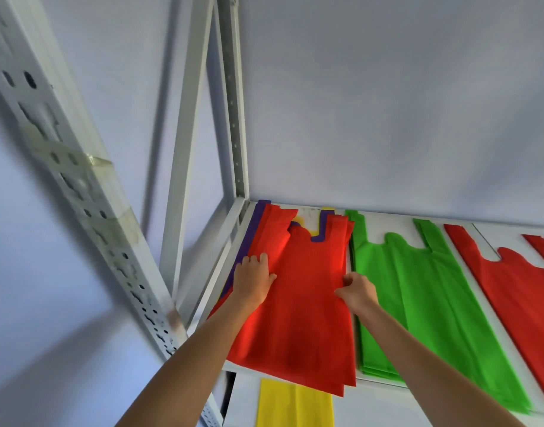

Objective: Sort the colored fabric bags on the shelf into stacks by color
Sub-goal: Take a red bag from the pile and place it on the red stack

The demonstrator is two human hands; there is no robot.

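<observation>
Fingers (258, 259) of the left hand (253, 280) lie flat and straight, pressing on the top red bag (298, 303) of the mixed pile at the shelf's (486, 231) left end, while the right hand (358, 291) has its fingers curled, pinching that same bag's right edge. Purple bag (247, 238) and yellow edges peek out from under it. Just beside sits a green stack (418, 303), then more red bags (517, 291) further right. One yellow bag (292, 405) shows below the shelf edge
</observation>
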